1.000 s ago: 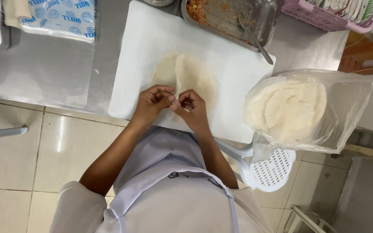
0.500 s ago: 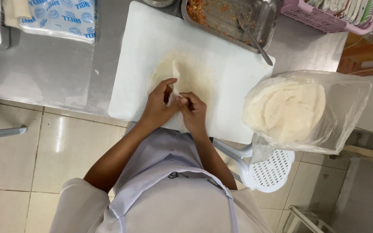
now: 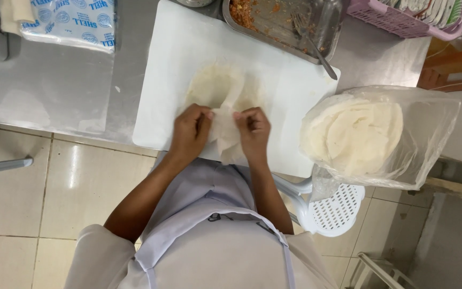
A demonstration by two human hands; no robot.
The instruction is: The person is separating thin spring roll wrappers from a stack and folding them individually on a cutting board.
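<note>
Overhead — clear bag of round wrappers, steel tray with filling

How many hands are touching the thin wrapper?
2: the left hand and the right hand each pinch the thin, pale round wrapper over the white plastic cutting board.

A food-preparation kitchen: a stainless steel bench carries a white cutting board, a metal tray of filling and a bag of round wrappers
</note>
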